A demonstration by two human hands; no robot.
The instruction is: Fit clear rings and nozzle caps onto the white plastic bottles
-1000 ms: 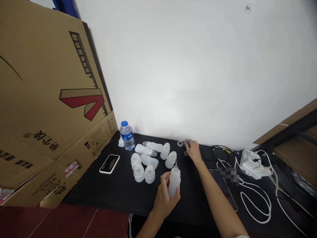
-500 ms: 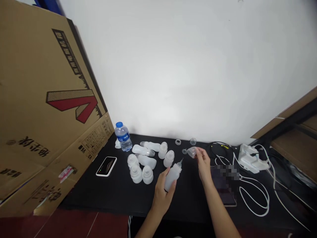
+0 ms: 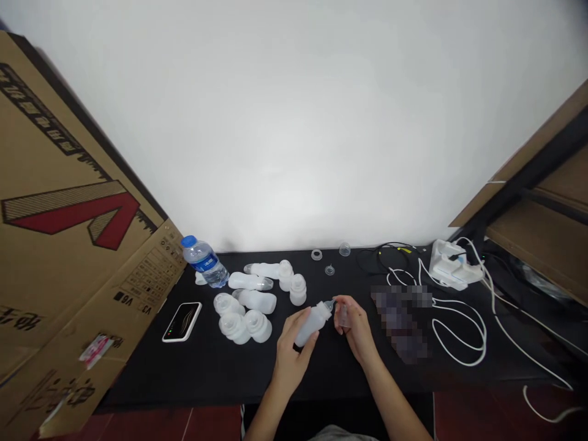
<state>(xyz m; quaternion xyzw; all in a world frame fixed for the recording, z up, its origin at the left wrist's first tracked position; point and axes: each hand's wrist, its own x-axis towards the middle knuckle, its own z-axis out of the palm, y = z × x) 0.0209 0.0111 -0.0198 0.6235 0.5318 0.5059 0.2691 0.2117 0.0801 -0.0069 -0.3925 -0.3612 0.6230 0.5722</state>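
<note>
My left hand (image 3: 289, 358) is wrapped round a small white squeeze bottle (image 3: 312, 321), held tilted with its pointed nozzle toward the right. My right hand (image 3: 353, 327) is closed on a small clear cap (image 3: 343, 315), right at the nozzle's tip. Both hands hover over the black table (image 3: 220, 373) near its front edge. Several more white bottles (image 3: 250, 309) stand and lie in a cluster to the left. Three small clear caps and rings (image 3: 328, 260) lie by the wall.
A water bottle (image 3: 204, 262) with a blue cap and a phone (image 3: 181, 321) lie at the left beside a large leaning cardboard box (image 3: 68, 257). White cables (image 3: 459, 331), a white charger (image 3: 448, 266) and a blurred dark device (image 3: 399, 321) occupy the right side.
My right hand picked a clear cap from near the wall and brought it back to the bottle's nozzle. My left hand tilted the bottle toward it. The view shifted right.
</note>
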